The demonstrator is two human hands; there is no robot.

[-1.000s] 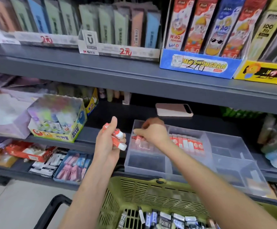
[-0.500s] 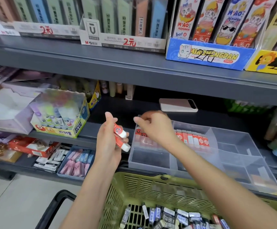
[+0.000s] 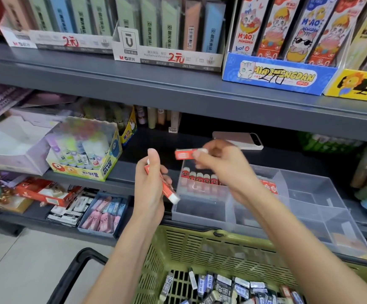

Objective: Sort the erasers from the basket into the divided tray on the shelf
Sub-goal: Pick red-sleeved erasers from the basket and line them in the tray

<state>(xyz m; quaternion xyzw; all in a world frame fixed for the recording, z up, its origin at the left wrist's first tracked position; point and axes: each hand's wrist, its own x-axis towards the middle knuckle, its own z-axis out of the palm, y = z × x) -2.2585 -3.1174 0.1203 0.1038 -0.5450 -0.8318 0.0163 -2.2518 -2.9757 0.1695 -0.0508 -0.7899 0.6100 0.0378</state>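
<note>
A clear divided tray (image 3: 305,200) sits on the middle shelf. A row of red erasers (image 3: 200,178) stands in its back left compartment. My right hand (image 3: 224,170) pinches one red eraser (image 3: 183,154) above that compartment. My left hand (image 3: 150,183), just left of the tray, grips a red-sleeved eraser (image 3: 163,187) with its white tip pointing down right. Below, the green basket (image 3: 200,249) holds several dark blue and grey erasers (image 3: 224,286).
A phone (image 3: 239,140) lies on the shelf behind the tray. A box of glue sticks (image 3: 84,154) stands to the left. A lower shelf carries a box of pink and blue erasers (image 3: 103,213). The upper shelf edge (image 3: 178,91) overhangs the tray.
My right hand has lifted from the tray's back left compartment and now pinches a red eraser above it. My left hand has one eraser in view where two showed before.
</note>
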